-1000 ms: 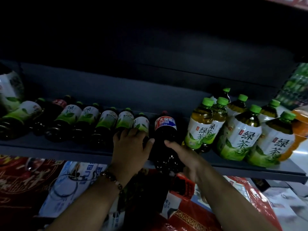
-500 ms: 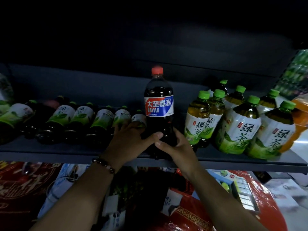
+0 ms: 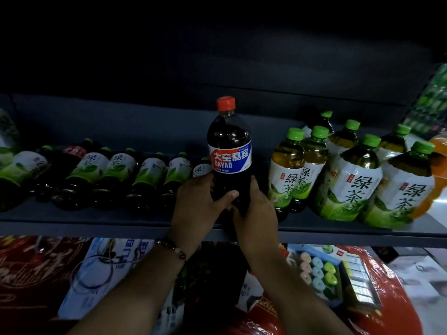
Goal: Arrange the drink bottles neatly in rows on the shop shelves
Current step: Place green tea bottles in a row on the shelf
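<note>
- Cola bottle (image 3: 229,151) stands upright on the shelf (image 3: 96,223), red cap on top, dark drink inside.
- Its red-and-blue label reads "DAYAO" under large white Chinese characters.
- Left hand (image 3: 197,209) wraps the bottle's lower left side, thumb lying across the front: a firm grip on the cola.
- Right hand (image 3: 256,213) clasps the lower right side, fingers curled round it.
- Both hands sit below the label, at the shelf's front edge.
- A beaded bracelet (image 3: 170,247) circles the left wrist.
- Left of the cola, a row of tea bottles (image 3: 116,175) lies on its side, caps pointing to the back.
- Right of it, green-capped tea bottles (image 3: 350,180) stand upright, labels reading "绿茶".
- An orange bottle (image 3: 435,175) stands at the far right.
</note>
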